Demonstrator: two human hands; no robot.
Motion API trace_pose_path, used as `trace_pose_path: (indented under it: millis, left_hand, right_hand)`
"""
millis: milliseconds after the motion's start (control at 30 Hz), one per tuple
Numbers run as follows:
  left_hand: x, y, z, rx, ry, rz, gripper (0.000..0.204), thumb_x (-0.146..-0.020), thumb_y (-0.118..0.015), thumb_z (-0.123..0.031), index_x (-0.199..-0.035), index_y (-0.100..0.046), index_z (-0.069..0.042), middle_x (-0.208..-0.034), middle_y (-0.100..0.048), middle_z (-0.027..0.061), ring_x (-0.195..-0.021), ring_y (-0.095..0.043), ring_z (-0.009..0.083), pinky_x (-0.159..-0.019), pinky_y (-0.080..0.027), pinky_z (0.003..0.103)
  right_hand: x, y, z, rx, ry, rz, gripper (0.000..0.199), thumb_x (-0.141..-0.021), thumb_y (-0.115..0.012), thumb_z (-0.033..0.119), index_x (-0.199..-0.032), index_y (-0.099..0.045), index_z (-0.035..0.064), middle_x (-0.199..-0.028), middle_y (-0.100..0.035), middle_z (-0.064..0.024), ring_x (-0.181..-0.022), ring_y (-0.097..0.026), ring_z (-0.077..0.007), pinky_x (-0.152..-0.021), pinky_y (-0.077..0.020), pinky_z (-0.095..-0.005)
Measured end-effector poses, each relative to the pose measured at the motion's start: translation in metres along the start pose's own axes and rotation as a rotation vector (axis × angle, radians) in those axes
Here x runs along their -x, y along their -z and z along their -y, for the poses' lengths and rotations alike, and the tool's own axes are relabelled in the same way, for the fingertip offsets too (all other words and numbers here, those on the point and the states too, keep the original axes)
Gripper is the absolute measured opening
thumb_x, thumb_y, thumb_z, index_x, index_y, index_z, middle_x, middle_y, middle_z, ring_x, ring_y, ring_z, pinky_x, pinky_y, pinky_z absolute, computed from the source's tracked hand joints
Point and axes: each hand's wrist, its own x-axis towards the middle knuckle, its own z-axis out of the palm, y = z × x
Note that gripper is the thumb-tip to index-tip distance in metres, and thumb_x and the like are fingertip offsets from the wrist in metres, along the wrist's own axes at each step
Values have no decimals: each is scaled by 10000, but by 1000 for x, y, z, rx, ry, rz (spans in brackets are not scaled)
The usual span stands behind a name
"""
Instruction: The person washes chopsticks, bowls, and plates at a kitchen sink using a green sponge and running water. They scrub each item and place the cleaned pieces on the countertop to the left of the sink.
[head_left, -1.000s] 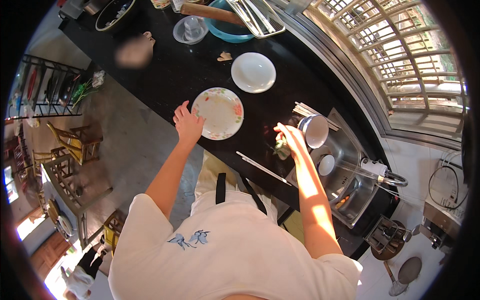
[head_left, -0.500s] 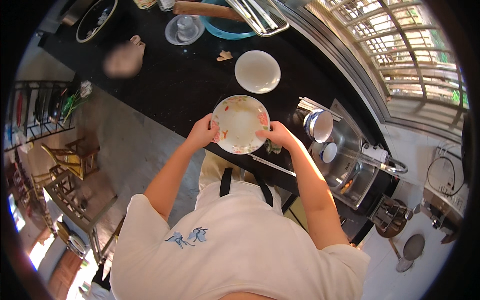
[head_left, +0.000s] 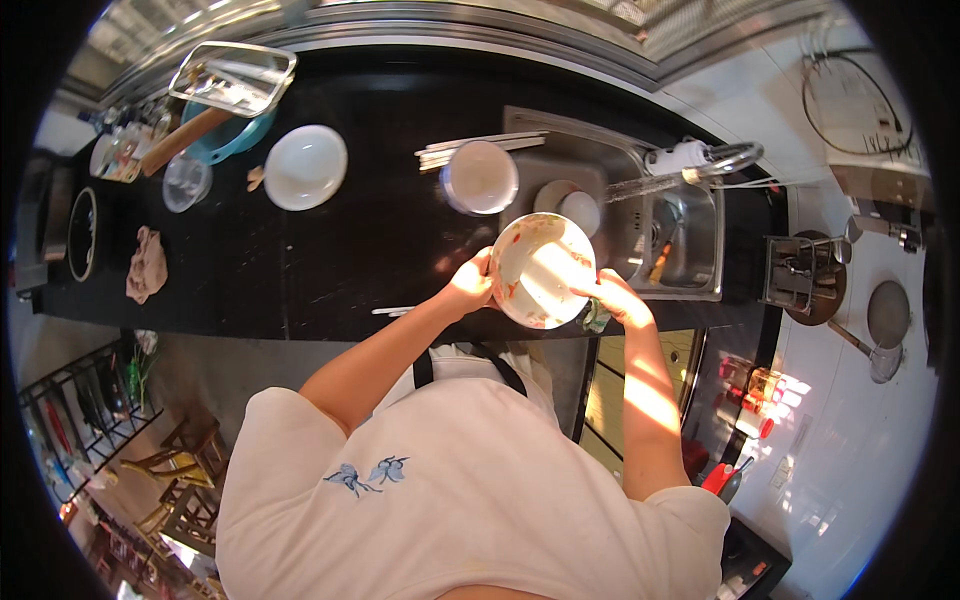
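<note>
The sink (head_left: 634, 250) is set into the right part of the counter (head_left: 350, 260). The plate (head_left: 543, 270) is held at the sink's front left corner, between the left hand (head_left: 470, 281) and the right hand (head_left: 622, 297). A bowl (head_left: 480, 178) is placed at the sink's left rim; chopsticks (head_left: 435, 158) are laid behind it. Farther left, a dish (head_left: 306, 168) is set down. Left of the dish, a container (head_left: 187, 183) is placed before a tub (head_left: 240, 142), over which a rack (head_left: 233, 78) is positioned.
</note>
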Motion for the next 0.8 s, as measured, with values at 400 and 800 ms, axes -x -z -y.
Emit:
trace_pose_path:
  millis: [400, 800]
  left_hand:
    - [-213, -142, 58, -369, -607, -699, 357, -992, -373, -298, -1032, -568, -1, -771, -598, 205, -681, -576, 383, -645, -472, 393]
    - [-228, -181, 80, -220, -382, -779, 431, -998, -371, -365, -995, -592, 4, -610, -561, 78, -442, -521, 107, -451, -428, 272]
  right_hand:
    - [-79, 171, -94, -340, 389, -652, 525, -722, -633, 8, -1150, -342, 97, -937, -466, -56, -877, -503, -171, -768, -458, -317]
    - [-110, 106, -52, 452, 606, -752, 357, -798, -657, 126, -1138, -551, 104, -1046, -504, -140, -1014, -508, -353, -872, -430, -408]
